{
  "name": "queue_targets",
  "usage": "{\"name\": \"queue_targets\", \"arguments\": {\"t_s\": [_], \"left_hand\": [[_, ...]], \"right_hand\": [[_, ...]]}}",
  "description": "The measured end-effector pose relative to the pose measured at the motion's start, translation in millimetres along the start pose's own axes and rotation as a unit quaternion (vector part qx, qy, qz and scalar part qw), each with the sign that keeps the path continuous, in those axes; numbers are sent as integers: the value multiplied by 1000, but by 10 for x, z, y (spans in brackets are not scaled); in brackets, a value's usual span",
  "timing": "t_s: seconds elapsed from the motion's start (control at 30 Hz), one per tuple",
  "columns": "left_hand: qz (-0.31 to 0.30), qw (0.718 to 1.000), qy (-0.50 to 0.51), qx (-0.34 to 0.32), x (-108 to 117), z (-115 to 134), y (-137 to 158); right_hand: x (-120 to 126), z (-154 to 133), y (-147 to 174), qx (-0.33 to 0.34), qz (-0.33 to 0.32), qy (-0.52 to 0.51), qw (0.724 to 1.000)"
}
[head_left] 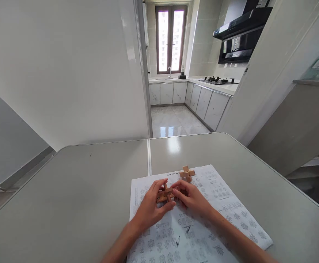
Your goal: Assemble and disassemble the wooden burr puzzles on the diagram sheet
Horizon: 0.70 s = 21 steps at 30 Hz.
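Between my two hands is a partly joined wooden burr puzzle (168, 191), made of small notched sticks that cross each other. My left hand (155, 202) grips it from the left, with thumb below and fingers above. From the right, my right hand (190, 195) pinches it with thumb and fingertips; part of the wood is hidden behind these fingers. Just beyond my right hand, a second wooden burr puzzle (187, 173) stands on the paper. Under both hands lies a large printed instruction sheet (186, 223) covered in small line diagrams, with a few dark pen marks.
The grey table (93, 190) has a pale seam (149, 157) running away from me. Past its far edge, a doorway opens on a kitchen with white cabinets (167, 92), a gas hob (218, 80) and a window (171, 38). A white wall (79, 73) rises at the left.
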<state>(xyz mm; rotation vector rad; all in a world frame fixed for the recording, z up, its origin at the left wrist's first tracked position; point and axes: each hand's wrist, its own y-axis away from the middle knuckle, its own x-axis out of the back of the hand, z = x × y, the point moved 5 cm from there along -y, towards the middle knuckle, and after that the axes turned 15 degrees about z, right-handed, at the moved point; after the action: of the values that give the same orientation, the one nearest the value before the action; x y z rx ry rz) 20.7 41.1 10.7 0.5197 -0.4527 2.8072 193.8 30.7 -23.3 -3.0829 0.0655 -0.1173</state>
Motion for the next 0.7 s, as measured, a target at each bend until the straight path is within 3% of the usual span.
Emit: {"name": "queue_targets", "arguments": {"t_s": [0.27,0.43,0.7], "left_hand": [[-1,1000,-4,21,-25,-90,27],[-7,999,-5,35,-15,-75,25],[-3,999,-2,44,0,-39,39]], "right_hand": [[-7,25,14,-9,18,-21,1000],[-22,20,3,-8,-9,-41,999],[-15,-12,16,-12,8,-61,998]]}}
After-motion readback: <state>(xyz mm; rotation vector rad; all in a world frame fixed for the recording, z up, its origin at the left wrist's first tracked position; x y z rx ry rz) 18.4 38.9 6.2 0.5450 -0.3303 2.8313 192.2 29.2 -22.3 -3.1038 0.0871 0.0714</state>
